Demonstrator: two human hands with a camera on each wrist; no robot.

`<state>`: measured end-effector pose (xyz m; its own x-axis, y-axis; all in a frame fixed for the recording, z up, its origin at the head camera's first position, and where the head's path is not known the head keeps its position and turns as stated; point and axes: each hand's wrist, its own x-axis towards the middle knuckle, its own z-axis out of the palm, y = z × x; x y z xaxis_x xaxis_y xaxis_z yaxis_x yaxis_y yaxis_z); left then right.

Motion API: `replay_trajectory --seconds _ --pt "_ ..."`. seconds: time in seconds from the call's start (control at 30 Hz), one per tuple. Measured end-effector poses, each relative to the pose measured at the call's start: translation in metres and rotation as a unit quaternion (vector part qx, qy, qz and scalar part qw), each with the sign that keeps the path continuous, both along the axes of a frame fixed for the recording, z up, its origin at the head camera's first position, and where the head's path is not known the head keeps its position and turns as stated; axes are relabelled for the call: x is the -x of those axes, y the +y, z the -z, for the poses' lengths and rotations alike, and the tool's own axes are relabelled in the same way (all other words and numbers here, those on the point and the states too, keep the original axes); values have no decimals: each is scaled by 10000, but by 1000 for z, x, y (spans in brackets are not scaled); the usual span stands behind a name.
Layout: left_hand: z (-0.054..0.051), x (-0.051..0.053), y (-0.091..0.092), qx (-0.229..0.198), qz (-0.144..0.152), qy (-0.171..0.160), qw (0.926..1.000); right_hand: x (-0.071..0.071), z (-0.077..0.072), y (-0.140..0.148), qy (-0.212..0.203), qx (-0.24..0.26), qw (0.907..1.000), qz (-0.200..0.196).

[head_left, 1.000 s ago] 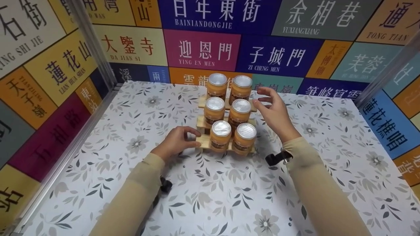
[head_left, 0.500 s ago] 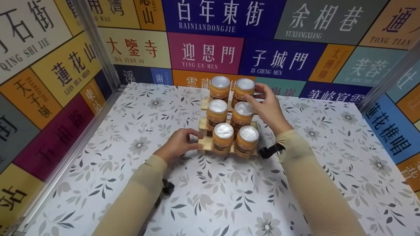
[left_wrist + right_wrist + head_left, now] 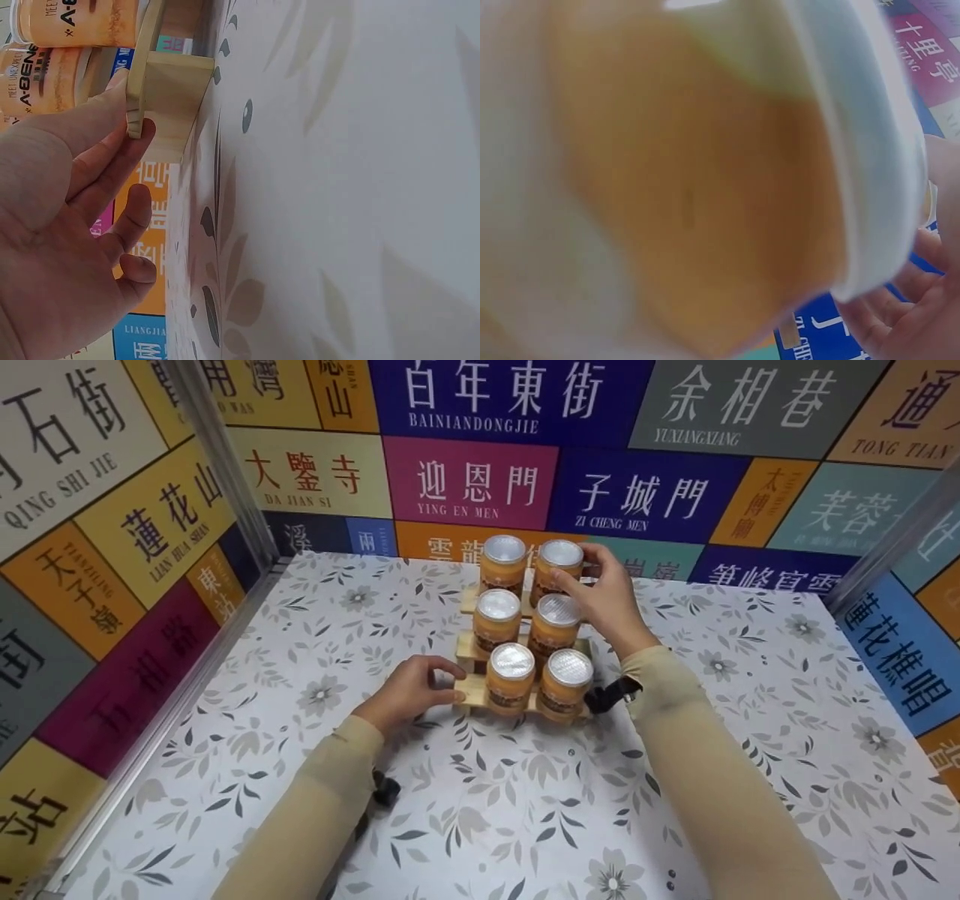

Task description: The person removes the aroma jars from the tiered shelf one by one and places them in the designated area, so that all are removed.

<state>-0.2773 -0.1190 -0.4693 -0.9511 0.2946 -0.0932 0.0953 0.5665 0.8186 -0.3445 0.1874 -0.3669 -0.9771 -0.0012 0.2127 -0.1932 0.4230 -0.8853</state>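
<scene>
Orange jars with silver lids stand in two columns on a stepped wooden rack (image 3: 471, 687), two jars per step. My left hand (image 3: 409, 690) pinches the left end of the front step; in the left wrist view, thumb and fingers of the hand (image 3: 82, 202) hold the board's edge (image 3: 136, 82). My right hand (image 3: 611, 600) has its thumb and fingers around the back right jar (image 3: 553, 576), which stands upright on the top step. The right wrist view shows a blurred jar (image 3: 727, 187) up close, with part of my right hand (image 3: 907, 300) beyond it.
The rack stands on a table with a leaf-patterned white cover (image 3: 487, 825). Behind it rises a wall of coloured panels with writing (image 3: 469, 484), and another panelled wall (image 3: 150, 660) runs along the left. A metal edge strip (image 3: 255, 510) marks the left corner.
My right hand has moved left from beside the rack onto the back right jar. The left hand keeps its hold on the front step. The view has shifted slightly.
</scene>
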Motion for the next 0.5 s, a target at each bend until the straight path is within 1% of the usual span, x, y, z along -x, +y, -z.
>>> replay_trajectory --seconds 0.13,0.37,0.5 --pt "0 0 1 -10 -3 10 10000 0 1 1 136 112 9998 128" --pt "-1 -2 1 87 -99 -61 9999 -5 5 7 276 371 9988 188" --pt "0 -1 1 60 -100 -71 9999 -8 6 12 349 442 9978 339"
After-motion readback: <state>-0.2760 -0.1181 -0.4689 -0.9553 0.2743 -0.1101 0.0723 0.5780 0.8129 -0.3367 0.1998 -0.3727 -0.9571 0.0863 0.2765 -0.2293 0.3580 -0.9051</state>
